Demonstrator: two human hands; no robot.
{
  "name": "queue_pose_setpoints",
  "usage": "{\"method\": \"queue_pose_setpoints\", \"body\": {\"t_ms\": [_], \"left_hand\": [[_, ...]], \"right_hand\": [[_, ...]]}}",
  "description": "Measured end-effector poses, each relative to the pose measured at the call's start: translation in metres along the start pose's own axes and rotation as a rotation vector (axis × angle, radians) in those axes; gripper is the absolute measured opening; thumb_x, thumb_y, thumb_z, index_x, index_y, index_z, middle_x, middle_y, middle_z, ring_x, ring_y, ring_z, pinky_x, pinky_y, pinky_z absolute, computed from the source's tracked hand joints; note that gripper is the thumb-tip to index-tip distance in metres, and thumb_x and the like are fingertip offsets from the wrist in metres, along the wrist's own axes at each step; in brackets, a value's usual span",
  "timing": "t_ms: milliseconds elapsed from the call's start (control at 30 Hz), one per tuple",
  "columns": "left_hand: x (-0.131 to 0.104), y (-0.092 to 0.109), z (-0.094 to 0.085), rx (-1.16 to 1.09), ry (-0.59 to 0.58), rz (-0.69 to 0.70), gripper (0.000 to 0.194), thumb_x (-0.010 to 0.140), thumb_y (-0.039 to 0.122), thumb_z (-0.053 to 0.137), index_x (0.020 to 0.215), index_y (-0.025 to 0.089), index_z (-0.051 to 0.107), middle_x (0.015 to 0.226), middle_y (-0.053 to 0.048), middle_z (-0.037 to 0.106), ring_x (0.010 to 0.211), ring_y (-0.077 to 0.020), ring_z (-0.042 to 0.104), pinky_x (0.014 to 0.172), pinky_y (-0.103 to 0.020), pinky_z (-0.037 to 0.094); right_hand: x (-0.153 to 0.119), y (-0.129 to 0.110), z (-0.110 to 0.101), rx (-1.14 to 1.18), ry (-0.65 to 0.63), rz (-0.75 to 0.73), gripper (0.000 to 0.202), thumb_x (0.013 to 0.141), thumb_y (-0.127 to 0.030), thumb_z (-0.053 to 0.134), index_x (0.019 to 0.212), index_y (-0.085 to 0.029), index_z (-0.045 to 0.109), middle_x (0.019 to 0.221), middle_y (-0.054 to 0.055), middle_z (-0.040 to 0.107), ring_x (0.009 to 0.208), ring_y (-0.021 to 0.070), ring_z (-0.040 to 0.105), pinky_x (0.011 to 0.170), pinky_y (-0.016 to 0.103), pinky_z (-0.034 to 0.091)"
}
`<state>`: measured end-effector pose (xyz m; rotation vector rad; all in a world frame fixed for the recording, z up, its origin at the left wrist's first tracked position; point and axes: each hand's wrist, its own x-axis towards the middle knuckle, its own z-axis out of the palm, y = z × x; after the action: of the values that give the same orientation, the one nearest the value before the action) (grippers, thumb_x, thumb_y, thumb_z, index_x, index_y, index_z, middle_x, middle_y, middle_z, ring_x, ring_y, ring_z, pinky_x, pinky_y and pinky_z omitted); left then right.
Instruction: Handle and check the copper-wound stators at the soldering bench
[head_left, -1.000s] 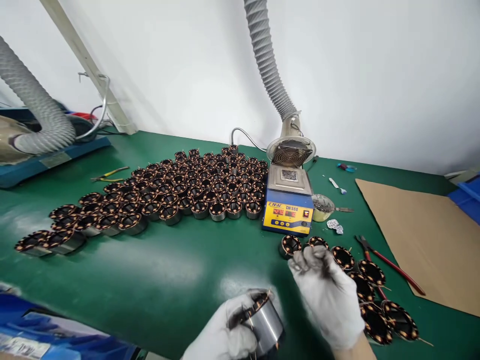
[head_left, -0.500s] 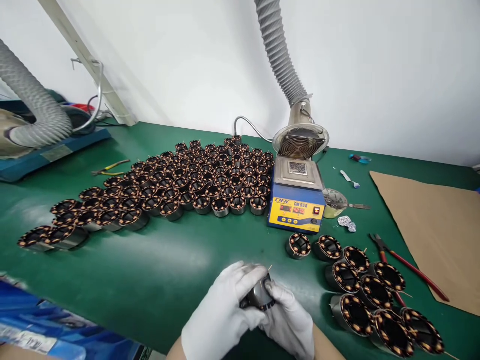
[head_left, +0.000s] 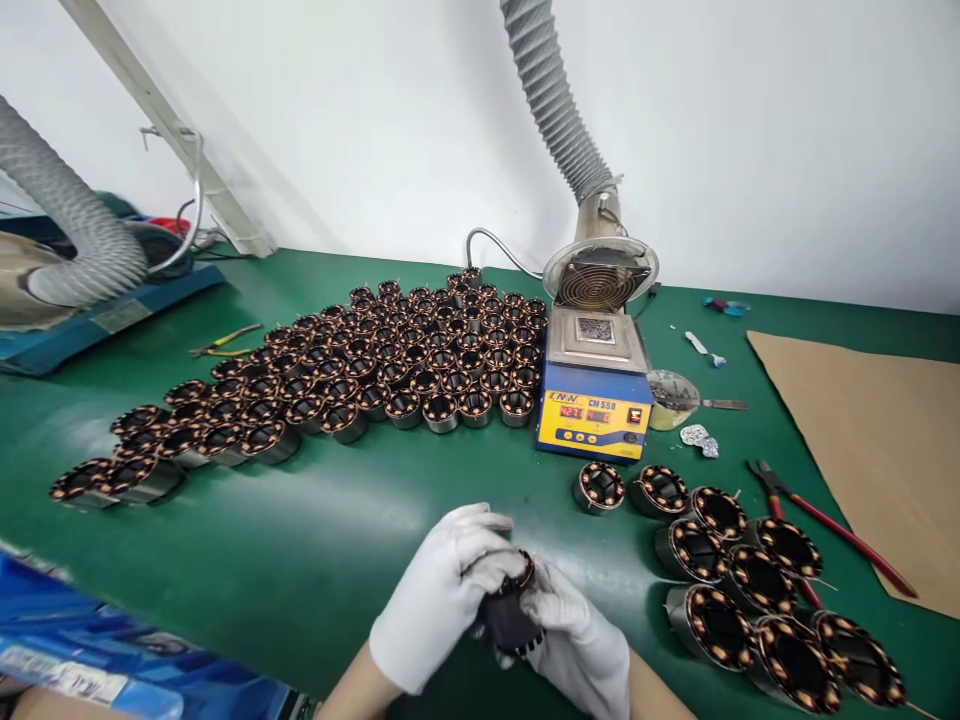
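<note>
Both hands wear white gloves and hold one dark ring-shaped motor stator [head_left: 513, 618] low in the middle of the view. My left hand [head_left: 448, 592] grips it from the left and over the top, its fingers curled across the copper-wound rim. My right hand [head_left: 570, 625] wraps its right side, with the thumb on the rim. The stator is tilted, and the fingers cover parts of it. To the right of my hands, several similar stators [head_left: 694, 550] stand on the green table [head_left: 315, 540]. A large group of stators [head_left: 375, 360] stands farther back on the left.
A blue and yellow solder pot [head_left: 591, 420] sits behind my hands under an extraction hood [head_left: 600, 275]. Beside it is a small bowl [head_left: 673, 395]. Red-handled pliers [head_left: 840, 535] lie near brown cardboard [head_left: 870, 430]; yellow-handled pliers [head_left: 226, 341] lie far left. Blue bins [head_left: 112, 650] are front left.
The held stator has been turned, so its copper-wound rim now shows at the top. The fingers of my left hand have shifted across it. The view has moved slightly.
</note>
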<state>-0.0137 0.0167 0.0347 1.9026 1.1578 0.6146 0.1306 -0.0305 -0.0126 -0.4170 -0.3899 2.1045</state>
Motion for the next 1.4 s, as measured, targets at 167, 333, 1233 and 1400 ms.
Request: {"method": "queue_pose_setpoints", "body": {"t_ms": [167,333,1233,1400], "left_hand": [[-0.001,-0.002,-0.004,-0.258,0.202,-0.324,0.031,0.077,0.039,0.046,0.085,0.019,0.068,0.107,-0.010,0.067,0.107,-0.0269,0.057,0.099,-0.044,0.040],[-0.016,-0.006,0.006,0.043,-0.155,-0.048,0.090,0.046,0.024,0.079,0.129,0.022,0.043,0.136,-0.012,0.046,0.125,-0.0303,0.041,0.106,-0.044,0.033],[0.004,-0.004,0.037,-0.834,0.396,-0.481,0.008,0.052,0.019,0.072,0.056,0.016,0.067,0.056,-0.001,0.067,0.059,-0.0159,0.062,0.060,-0.023,0.050],[0.001,-0.010,0.036,-1.189,0.529,-0.393,0.039,0.057,0.045,0.076,0.087,0.022,0.067,0.072,0.000,0.072,0.076,-0.0170,0.067,0.079,-0.029,0.051]], "right_hand": [[-0.005,0.001,-0.012,0.125,0.025,-0.019,0.039,0.074,-0.031,0.064,0.107,-0.011,0.060,0.096,0.012,0.067,0.082,0.0208,0.063,0.062,0.026,0.047],[-0.009,0.000,-0.012,0.247,0.097,-0.019,0.032,0.076,-0.026,0.063,0.106,-0.015,0.061,0.109,0.008,0.065,0.098,0.0221,0.059,0.086,0.036,0.043],[-0.006,0.008,-0.015,0.179,0.010,0.140,0.045,0.077,-0.050,0.055,0.095,-0.010,0.063,0.078,0.010,0.070,0.063,0.0176,0.064,0.059,0.027,0.044],[-0.005,0.007,-0.014,0.142,0.004,0.162,0.044,0.078,-0.047,0.055,0.101,-0.010,0.061,0.082,0.011,0.069,0.065,0.0188,0.065,0.061,0.029,0.046]]}}
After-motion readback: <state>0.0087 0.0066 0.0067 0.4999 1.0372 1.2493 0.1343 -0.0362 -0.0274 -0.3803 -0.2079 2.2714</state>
